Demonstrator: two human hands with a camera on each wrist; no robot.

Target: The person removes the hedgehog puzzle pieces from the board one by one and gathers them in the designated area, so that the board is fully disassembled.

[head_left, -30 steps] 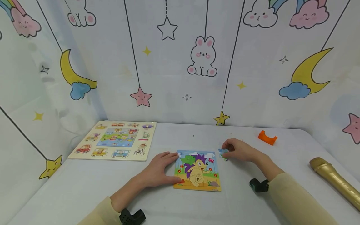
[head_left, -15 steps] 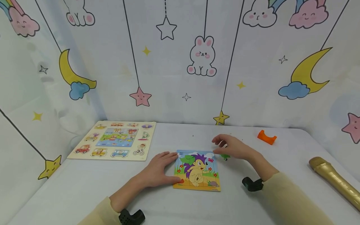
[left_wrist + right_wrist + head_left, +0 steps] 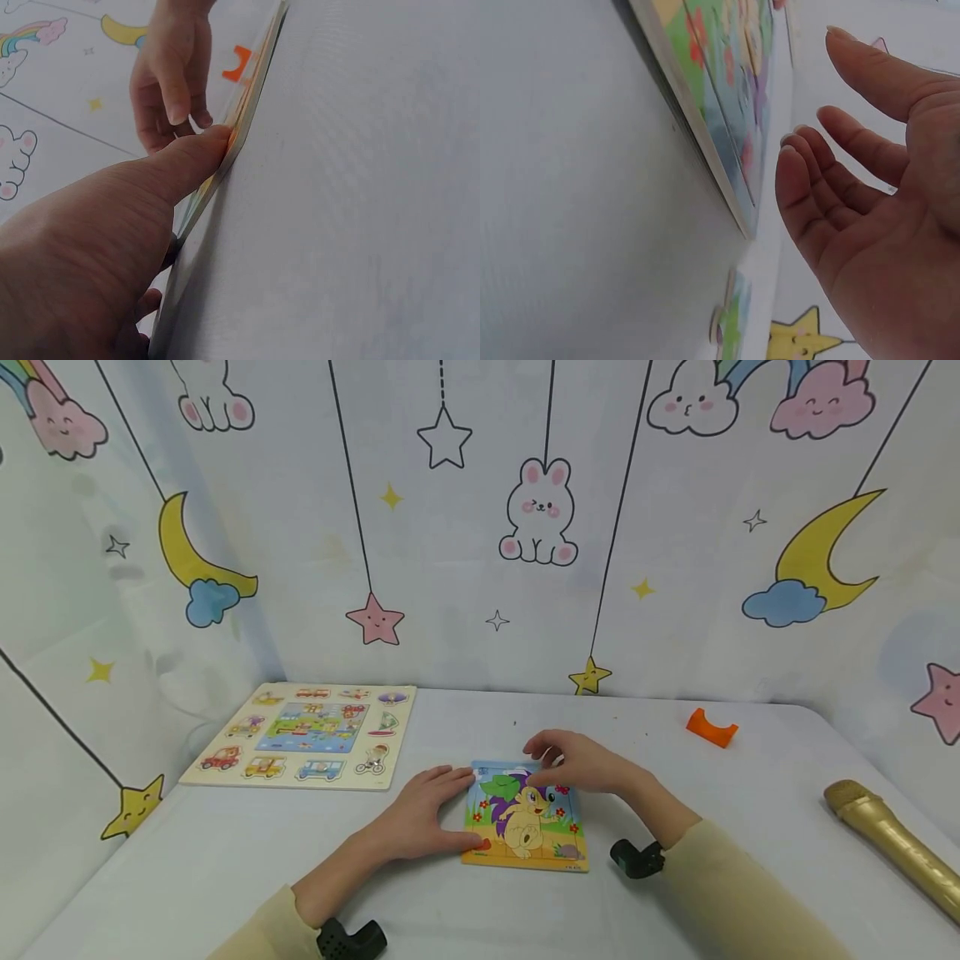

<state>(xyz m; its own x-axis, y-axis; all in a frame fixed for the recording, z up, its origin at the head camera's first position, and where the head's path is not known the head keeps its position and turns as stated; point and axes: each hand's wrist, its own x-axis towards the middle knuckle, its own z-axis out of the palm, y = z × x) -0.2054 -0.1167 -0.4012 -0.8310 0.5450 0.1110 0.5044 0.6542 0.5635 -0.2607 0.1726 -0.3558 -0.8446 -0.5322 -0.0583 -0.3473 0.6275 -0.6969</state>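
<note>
A square hedgehog jigsaw puzzle (image 3: pixel 523 842) lies flat on the white table. My left hand (image 3: pixel 416 820) rests along its left side, fingers spread and fairly straight, with the thumb touching the front left corner. Over the puzzle's back right part hovers my right hand (image 3: pixel 581 762), its fingers loosely bent and holding nothing. The right wrist view shows a gap between those fingers and the puzzle (image 3: pixel 705 82). A small loose blue and green puzzle piece (image 3: pixel 735 319) lies on the table beside the puzzle's corner; the right hand and forearm hide it in the head view.
A larger vehicle picture board (image 3: pixel 345 783) lies at the back left. An orange curved piece (image 3: pixel 712 729) is at the back right, and a gold microphone (image 3: pixel 892 839) lies at the right. A patterned cloth wall (image 3: pixel 465 543) stands behind the table.
My right hand has left the loose piece on the right, which it was touching, and moved left over the puzzle. The left hand has stayed in place.
</note>
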